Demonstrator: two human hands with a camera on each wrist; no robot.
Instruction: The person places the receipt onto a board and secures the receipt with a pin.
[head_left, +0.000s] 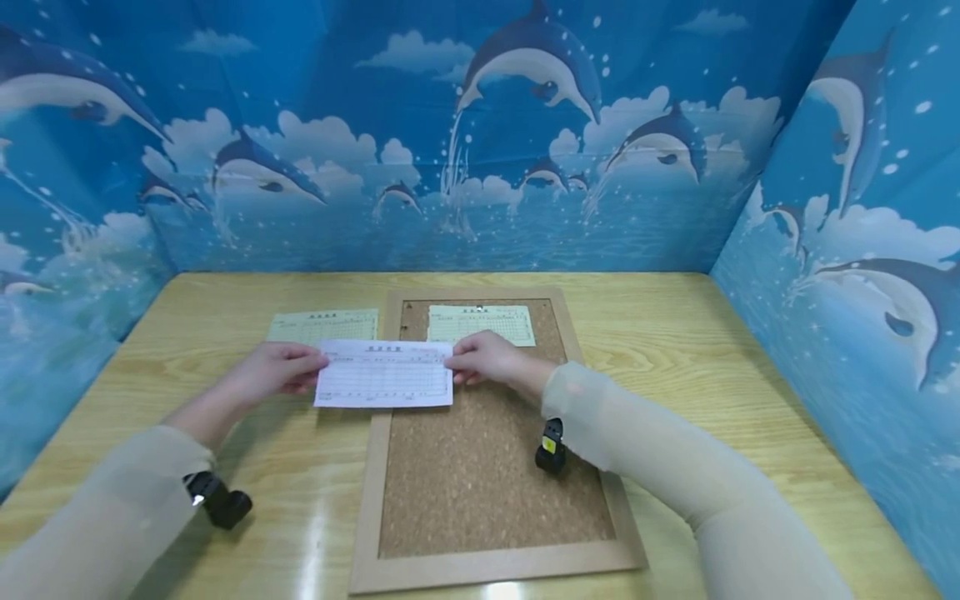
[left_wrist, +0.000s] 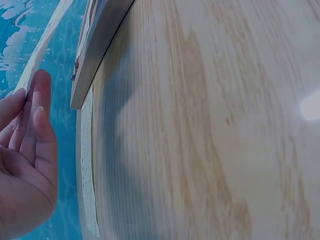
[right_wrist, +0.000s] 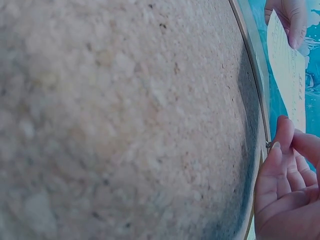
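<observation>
A white printed form (head_left: 384,375) with a ruled grid is held up above the table, overlapping the left side of the cork board (head_left: 495,475). My left hand (head_left: 281,371) pinches its left edge between thumb and fingers; in the left wrist view the sheet (left_wrist: 37,55) appears nearly edge-on. At the other end, my right hand (head_left: 486,358) pinches the right edge, also visible in the right wrist view, where the form (right_wrist: 287,70) spans both hands. Behind it, a pale green form (head_left: 480,325) lies on the board's upper part, with a small pin (head_left: 480,307) at its top.
Another green form (head_left: 326,325) lies on the wooden table (head_left: 750,433) left of the board, partly covered by the white one. Small dark pins (head_left: 408,307) sit at the board's upper left corner. A blue dolphin-print curtain (head_left: 360,125) encloses the back and sides.
</observation>
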